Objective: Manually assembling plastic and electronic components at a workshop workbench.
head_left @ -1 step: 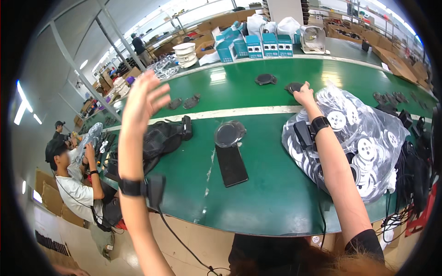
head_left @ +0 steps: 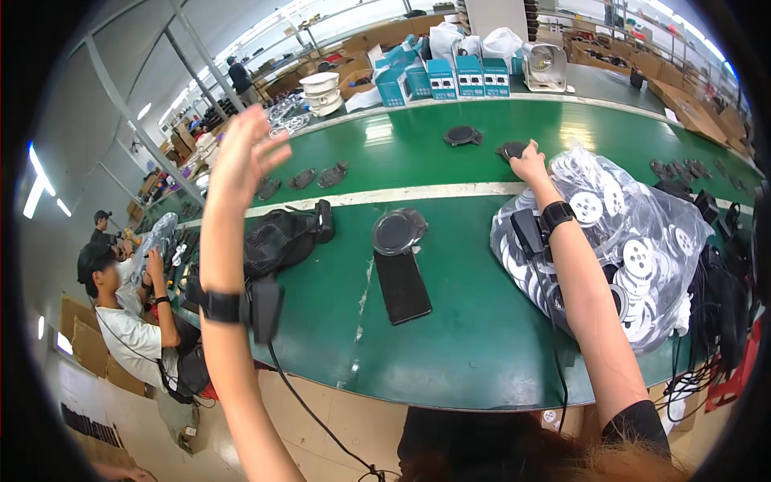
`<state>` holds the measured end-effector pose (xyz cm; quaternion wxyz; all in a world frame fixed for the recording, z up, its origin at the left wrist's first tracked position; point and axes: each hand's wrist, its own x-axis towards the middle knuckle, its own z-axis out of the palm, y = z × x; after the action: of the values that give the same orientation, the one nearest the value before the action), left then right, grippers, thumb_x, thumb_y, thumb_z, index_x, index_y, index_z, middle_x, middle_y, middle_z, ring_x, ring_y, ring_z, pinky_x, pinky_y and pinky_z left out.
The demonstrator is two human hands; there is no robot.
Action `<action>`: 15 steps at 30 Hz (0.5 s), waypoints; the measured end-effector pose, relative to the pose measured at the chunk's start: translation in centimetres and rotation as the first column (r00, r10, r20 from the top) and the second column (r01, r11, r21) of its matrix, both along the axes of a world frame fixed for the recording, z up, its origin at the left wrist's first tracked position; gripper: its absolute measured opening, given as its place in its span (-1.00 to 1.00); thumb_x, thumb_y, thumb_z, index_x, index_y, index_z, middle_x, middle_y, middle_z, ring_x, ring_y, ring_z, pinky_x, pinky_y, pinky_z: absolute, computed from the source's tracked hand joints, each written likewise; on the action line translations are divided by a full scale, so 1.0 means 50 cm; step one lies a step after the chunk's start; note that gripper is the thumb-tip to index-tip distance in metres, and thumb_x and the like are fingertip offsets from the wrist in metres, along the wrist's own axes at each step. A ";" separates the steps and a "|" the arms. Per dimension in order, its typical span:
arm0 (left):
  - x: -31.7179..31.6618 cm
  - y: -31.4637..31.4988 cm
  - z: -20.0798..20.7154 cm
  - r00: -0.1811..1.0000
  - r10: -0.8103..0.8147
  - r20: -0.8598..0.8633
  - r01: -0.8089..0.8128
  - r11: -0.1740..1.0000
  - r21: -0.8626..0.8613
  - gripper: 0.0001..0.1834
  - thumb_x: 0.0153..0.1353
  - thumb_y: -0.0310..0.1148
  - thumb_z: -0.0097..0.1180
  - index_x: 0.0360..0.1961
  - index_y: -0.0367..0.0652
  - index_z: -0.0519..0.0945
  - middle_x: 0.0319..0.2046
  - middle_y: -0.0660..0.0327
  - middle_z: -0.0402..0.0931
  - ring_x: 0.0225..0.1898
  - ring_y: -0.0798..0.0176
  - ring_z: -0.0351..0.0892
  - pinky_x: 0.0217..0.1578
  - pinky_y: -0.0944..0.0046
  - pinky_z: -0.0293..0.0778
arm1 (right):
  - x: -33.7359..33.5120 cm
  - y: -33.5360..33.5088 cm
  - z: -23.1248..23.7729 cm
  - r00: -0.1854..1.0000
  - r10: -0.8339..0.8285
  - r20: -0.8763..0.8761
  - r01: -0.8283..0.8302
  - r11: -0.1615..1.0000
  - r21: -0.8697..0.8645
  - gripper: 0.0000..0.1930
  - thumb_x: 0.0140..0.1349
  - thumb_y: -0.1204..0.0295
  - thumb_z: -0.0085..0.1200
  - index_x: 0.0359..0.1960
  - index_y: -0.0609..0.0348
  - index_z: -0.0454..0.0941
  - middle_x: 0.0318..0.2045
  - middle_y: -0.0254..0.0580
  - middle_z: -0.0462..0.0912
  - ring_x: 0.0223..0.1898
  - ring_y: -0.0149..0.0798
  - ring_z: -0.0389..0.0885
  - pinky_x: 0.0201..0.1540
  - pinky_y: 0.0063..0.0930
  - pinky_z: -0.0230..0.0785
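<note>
My left hand [head_left: 241, 157] is raised over the left part of the green bench [head_left: 321, 345], fingers apart and holding nothing. Beyond it lie dark round pieces in clear wrap [head_left: 332, 174]. Across the pale strip, my right hand [head_left: 530, 166] has its fingers closed at the edge of a dark round disc [head_left: 510, 150], which is partly covered by the fingers. A similar black disc [head_left: 463, 136] rests to its left. Nearer me, a wrapped black disc [head_left: 395, 231] overlaps the top of a black phone-like slab [head_left: 404, 289].
A big clear bag of white discs [head_left: 634, 249] bulges beside my right forearm. Black mesh bag [head_left: 281, 241] sits at left. Teal boxes [head_left: 442, 80] line the far side. Cables [head_left: 683, 398] hang at right. A person in a white shirt [head_left: 132, 321] works at left.
My left hand and forearm have shifted slightly up and to the left. My right hand stays at the dark disc.
</note>
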<state>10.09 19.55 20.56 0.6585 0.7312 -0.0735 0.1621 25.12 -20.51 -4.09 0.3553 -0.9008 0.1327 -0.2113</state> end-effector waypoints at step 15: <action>0.374 0.067 -0.431 0.976 0.202 -0.085 -0.005 0.408 0.913 -0.27 -0.06 -0.18 0.13 0.13 -0.31 0.24 0.09 -0.22 0.24 0.16 -0.13 0.21 0.15 0.09 0.17 | -0.077 0.067 0.051 0.634 0.415 -0.652 -0.677 0.706 -0.209 -0.01 -0.25 -0.17 0.24 0.23 0.01 0.14 0.18 0.41 0.07 0.22 0.34 0.01 0.22 -0.05 -0.01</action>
<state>28.77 22.88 -0.97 0.1505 0.9852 -0.0433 0.0695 21.29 -17.14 -1.51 0.1370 -0.9716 -0.1079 0.1599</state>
